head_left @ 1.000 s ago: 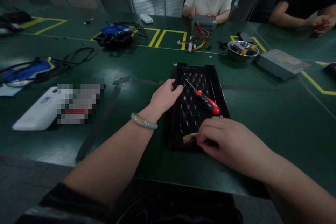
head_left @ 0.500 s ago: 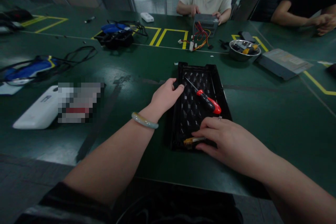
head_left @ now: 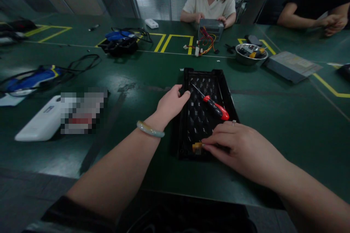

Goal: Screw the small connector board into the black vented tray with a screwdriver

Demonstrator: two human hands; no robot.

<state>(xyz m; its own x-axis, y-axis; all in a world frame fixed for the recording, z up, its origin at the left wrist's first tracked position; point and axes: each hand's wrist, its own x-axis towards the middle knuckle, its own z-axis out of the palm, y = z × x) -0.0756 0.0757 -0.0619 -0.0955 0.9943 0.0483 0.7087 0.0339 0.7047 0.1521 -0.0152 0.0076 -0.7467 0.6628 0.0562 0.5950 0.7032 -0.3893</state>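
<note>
A black plastic panel (head_left: 181, 131) with raised edges and a dimpled inside lies on the table before me, its long side pointing away. My left hand (head_left: 172, 102) holds its left rim, thumb on top and fingers along the outside. Inside the panel rests a red-and-black screwdriver (head_left: 216, 108), its shaft pointing to the far left. At the near end my right hand (head_left: 232, 140) is closed in a pinch at the right end of a small yellow-orange piece (head_left: 197, 147). The fingertips cover part of that piece, so its kind is unclear.
Across the table a person handles a grey metal box (head_left: 213, 25) with coloured cables; another person sits at right. A metal bowl (head_left: 247, 59) of tools and a flat grey metal piece (head_left: 294, 66) lie at right. Blue cabled items (head_left: 34, 79) and a white device (head_left: 41, 120) lie left.
My right thumb and fingers have closed together at the yellow-orange piece, and less of it shows. The left hand keeps its place on the rim. The view has shifted slightly.
</note>
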